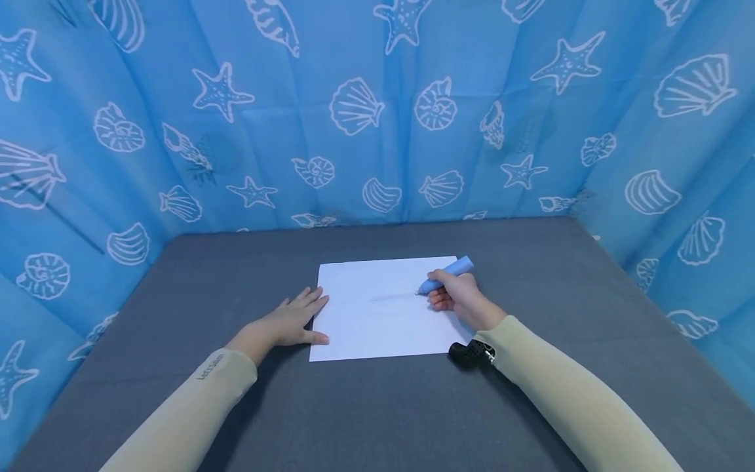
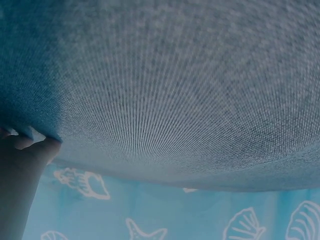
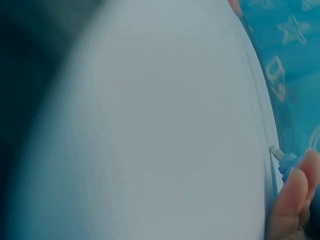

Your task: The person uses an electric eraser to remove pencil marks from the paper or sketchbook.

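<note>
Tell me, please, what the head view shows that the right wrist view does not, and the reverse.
Only the head view shows both cream sleeves and the black wrist device. Only the right wrist view shows the ridges of the blue pen, just behind its tip. Both share the right hand holding this pen, the white paper and the blue shell-patterned curtain.

Head camera looks forward and down, wrist cameras from low, the right's seemingly close view sharing the paper (image 1: 371,328).
</note>
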{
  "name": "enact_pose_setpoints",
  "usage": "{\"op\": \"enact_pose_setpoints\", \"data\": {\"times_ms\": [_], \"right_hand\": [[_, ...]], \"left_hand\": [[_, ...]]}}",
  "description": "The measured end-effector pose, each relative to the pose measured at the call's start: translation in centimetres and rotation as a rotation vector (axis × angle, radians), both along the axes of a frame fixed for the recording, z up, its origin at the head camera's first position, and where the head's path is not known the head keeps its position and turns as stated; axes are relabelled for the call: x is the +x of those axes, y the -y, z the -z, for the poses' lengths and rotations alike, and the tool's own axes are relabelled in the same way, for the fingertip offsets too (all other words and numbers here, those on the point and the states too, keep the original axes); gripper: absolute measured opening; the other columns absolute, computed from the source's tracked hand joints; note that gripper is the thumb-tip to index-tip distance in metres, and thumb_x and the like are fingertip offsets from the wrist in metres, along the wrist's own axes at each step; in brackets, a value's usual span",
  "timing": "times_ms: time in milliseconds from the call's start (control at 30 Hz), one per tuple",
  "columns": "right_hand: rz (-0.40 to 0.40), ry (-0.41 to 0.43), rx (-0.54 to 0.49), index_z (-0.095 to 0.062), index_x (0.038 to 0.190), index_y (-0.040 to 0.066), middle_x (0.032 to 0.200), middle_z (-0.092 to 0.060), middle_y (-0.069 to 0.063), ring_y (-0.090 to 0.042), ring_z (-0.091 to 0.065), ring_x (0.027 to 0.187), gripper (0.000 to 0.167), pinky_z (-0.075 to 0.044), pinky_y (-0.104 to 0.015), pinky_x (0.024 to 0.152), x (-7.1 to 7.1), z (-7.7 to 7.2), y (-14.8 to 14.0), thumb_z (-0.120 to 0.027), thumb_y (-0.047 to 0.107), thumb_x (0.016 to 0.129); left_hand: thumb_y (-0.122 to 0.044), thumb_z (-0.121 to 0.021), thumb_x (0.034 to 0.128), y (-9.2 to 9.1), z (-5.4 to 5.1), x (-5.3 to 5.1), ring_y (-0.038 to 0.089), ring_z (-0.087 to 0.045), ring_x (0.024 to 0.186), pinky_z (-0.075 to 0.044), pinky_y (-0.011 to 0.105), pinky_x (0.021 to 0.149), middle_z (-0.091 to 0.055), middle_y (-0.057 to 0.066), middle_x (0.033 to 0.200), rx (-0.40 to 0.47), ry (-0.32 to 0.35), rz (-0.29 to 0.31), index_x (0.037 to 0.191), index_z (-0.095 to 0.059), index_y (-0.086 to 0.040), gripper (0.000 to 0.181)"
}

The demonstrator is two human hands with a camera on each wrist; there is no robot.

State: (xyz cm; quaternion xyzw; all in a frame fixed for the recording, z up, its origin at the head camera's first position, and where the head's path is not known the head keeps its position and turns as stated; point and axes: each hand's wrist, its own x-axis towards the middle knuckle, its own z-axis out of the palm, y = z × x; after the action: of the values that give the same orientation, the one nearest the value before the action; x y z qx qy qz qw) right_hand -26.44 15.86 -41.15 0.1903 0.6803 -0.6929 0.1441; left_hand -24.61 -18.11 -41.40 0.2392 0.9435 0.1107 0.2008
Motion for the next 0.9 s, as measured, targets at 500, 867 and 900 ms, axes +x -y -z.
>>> {"op": "enact_pose_setpoints", "data": {"times_ms": [500,867,900], "right_hand": [[-0.021,-0.020,-0.003,-0.063,0.085,-0.003,0.059,-0.059,-0.004,-0.009,-0.056,0.047,0.024,-0.051,-0.022,0.050,-0.22,-0.03,0.42,-0.061,0.020,0.093],[-0.026,-0.011,0.008,-0.062,0.087,-0.003,0.060,-0.059,-0.004,-0.009,-0.056,0.048,0.024,-0.052,-0.022,0.050,-0.11,-0.07,0.44,-0.060,0.020,0.094],[-0.036,-0.009,0.008,-0.062,0.087,-0.003,0.060,-0.059,-0.004,-0.009,-0.056,0.048,0.024,-0.052,-0.022,0.050,-0.18,-0.13,0.54,-0.060,0.020,0.094]], "left_hand": [[-0.056,-0.063,0.0877,0.21,-0.54,0.34,0.036,0.000,0.147,-0.006,0.060,0.113,-0.007,0.014,0.162,0.014,-0.002,-0.002,0.156,-0.019,-0.007,0.095],[-0.056,-0.063,0.0880,0.09,-0.61,0.32,0.037,-0.002,0.147,-0.007,0.061,0.113,-0.009,0.015,0.162,0.019,0.003,0.004,0.155,-0.020,-0.006,0.094],[-0.056,-0.063,0.0879,0.15,-0.64,0.31,0.036,-0.001,0.147,-0.006,0.060,0.113,-0.009,0.014,0.162,0.015,0.002,0.002,0.155,-0.020,-0.007,0.094]]}}
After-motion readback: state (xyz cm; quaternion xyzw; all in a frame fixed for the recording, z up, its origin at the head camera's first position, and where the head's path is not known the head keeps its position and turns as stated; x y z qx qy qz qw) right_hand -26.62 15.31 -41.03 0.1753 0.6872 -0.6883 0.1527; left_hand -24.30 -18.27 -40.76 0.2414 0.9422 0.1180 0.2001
